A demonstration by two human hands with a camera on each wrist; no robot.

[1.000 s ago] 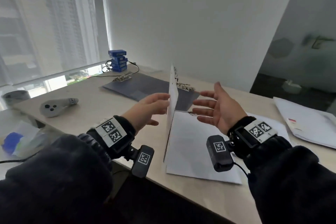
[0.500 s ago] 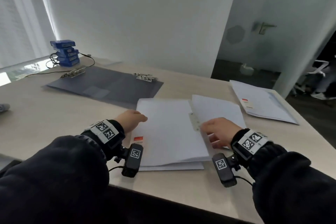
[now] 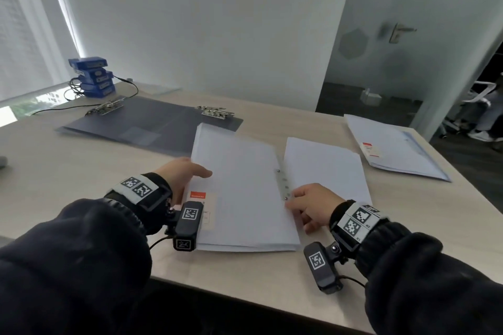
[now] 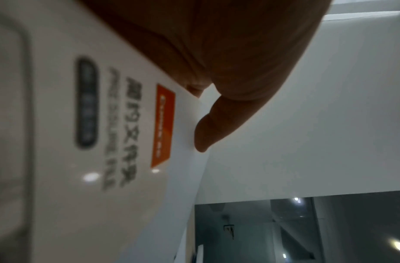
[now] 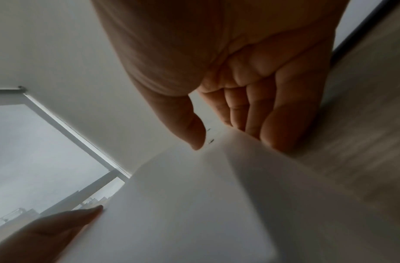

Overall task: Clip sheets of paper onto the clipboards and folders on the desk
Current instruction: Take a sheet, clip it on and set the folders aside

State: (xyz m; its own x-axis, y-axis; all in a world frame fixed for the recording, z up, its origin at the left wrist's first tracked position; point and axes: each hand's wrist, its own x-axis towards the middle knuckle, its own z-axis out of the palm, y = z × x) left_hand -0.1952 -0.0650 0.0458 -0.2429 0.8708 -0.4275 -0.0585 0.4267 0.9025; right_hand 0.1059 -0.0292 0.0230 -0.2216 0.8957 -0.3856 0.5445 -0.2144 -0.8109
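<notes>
White folder: (image 3: 239, 187) lying closed, cover up, at the near middle of the desk (image 3: 81, 171); an orange label (image 3: 198, 195) is seen at its near left corner and a pale binding strip with rivets (image 3: 283, 185) along its right edge.
Loose sheets: (image 3: 326, 168) lying flat just right of the folder, their left edge tucked against the strip.
Left hand: (image 3: 181, 174) laid on the folder's left edge, fingers relaxed and nearly straight; nothing is gripped. In the left wrist view the thumb (image 4: 208, 131) is seen touching the cover beside the label.
Right hand: (image 3: 310, 202) set at the strip's near end, fingers bent down onto the edge; whether the edge is pinched or only pressed cannot be told.
Dark clipboards: (image 3: 152, 128) side by side at the far left, metal clips (image 3: 215, 111) at their far ends, no paper on them.
Second white folder: (image 3: 394, 149) at the far right, well apart.
Step in hand: the white folder is judged to be squared and settled.
Next move: an unfilled clipboard must be reached, its clip levered up, and a sheet slid squarely under it.
</notes>
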